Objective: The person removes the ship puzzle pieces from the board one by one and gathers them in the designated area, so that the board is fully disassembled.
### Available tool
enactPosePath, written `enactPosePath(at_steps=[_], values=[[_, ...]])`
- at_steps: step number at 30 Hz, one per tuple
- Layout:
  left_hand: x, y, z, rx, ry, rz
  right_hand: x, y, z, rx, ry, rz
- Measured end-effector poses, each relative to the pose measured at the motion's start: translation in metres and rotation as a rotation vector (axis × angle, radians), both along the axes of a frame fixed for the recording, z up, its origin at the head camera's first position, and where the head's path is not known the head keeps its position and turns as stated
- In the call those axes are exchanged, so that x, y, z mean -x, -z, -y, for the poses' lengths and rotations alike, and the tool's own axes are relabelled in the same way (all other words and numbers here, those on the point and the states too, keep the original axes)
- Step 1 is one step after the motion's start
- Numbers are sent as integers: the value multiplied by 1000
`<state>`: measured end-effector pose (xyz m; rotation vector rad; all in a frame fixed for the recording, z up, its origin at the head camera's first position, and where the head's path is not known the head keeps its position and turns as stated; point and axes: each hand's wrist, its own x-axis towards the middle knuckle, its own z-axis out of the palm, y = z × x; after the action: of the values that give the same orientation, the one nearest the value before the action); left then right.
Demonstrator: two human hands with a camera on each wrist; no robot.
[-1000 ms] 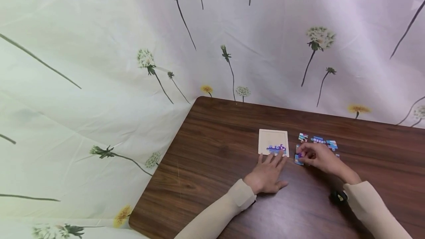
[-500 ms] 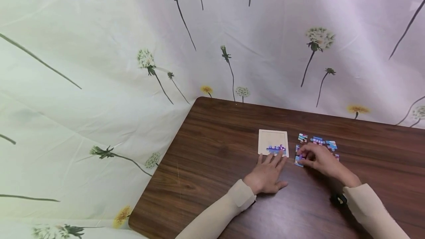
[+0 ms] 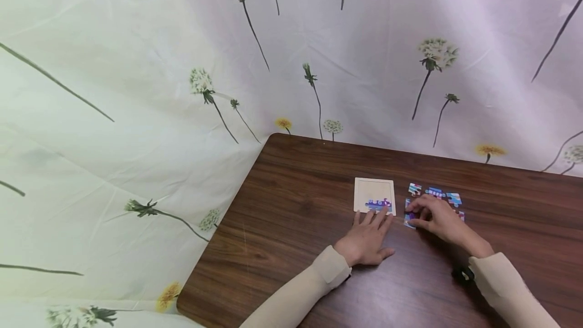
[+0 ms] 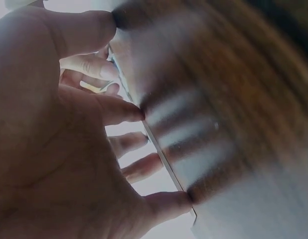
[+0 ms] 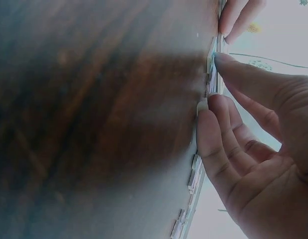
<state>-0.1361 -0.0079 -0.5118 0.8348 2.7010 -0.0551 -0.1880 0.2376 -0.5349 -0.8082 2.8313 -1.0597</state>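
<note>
My left hand (image 3: 366, 239) lies spread with its fingertips at the near edge of a pale square puzzle tray (image 3: 373, 188). Inside the tray's lower right are joined blue and purple puzzle pieces (image 3: 375, 204). In the left wrist view the straight fingers of that hand (image 4: 54, 144) touch the tray's rim. Just right of the tray, my right hand (image 3: 441, 218) pinches a blue and purple puzzle piece (image 3: 409, 220) between thumb and bent fingers, low over the table. From the right wrist, the thumb (image 5: 248, 74) meets a thin piece edge; the piece's face is hidden.
Around the right hand lie more jigsaw pieces: one at the back left (image 3: 415, 189), a purple one (image 3: 435, 193), a light blue one (image 3: 454, 198), and one partly behind the hand (image 3: 461, 215). The dark wooden table (image 3: 282, 206) meets a flower-print curtain (image 3: 373, 65).
The right hand shifts only slightly, its fingers still at the same puzzle piece. The left hand and tray stay in place.
</note>
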Motion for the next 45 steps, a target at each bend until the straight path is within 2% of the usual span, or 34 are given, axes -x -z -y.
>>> enactPosePath(at_steps=[9,16,22,29,37,45], values=[[0,2,0,-5,4,-12,1,1,2,6,-7,-4],[-3,2,-1,10,12,-51,5,-4,5,27,4,-63],[-8,1,-3,25,29,-81,17,-11,14,20,9,-26],[-7,0,-2,25,35,-93,38,-15,30,38,-8,8],[-6,1,0,26,35,-87,62,-16,53,28,-117,42],[-7,1,1,16,47,-98,75,-16,66,-7,-248,121]])
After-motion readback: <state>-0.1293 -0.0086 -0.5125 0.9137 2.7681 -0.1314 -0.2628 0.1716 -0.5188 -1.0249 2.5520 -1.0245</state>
